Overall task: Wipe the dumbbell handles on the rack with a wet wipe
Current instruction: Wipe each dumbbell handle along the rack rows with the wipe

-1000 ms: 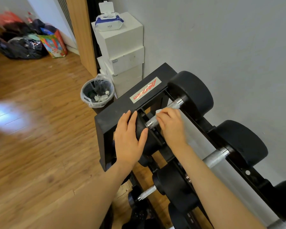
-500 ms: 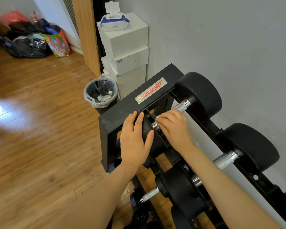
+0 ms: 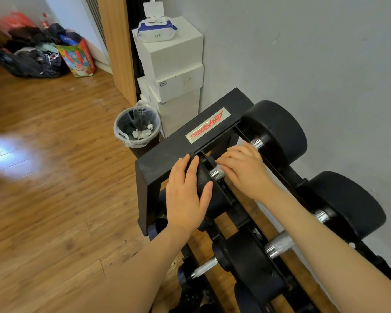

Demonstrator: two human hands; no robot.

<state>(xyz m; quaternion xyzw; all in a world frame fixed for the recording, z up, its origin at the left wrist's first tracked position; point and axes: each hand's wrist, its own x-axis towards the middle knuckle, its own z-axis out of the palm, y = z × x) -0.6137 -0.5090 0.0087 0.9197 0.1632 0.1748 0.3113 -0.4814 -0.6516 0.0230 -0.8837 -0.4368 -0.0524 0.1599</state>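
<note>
The first dumbbell lies across the top of the black rack (image 3: pixel 167 163), its chrome handle (image 3: pixel 217 173) showing on both sides of my right hand (image 3: pixel 244 170). That hand is curled over the middle of the handle and presses a wet wipe around it. Only a thin white edge of the wipe (image 3: pixel 246 144) shows past the fingers. My left hand (image 3: pixel 187 195) lies flat, fingers straight, on the dumbbell's near black head. The far head (image 3: pixel 278 129) sits close to the grey wall.
A second dumbbell with a bare chrome handle (image 3: pixel 279 243) sits further right on the rack, and a smaller one (image 3: pixel 204 267) on the tier below. Beyond the rack's end stand a lined bin (image 3: pixel 137 126) and stacked white boxes (image 3: pixel 174 57) with an open wipes pack (image 3: pixel 156 30) on top. Bags (image 3: pixel 32 53) lie far left.
My right hand slid to the handle's near end, then back toward the wall side, uncovering the near end. My left hand stayed on the near head.
</note>
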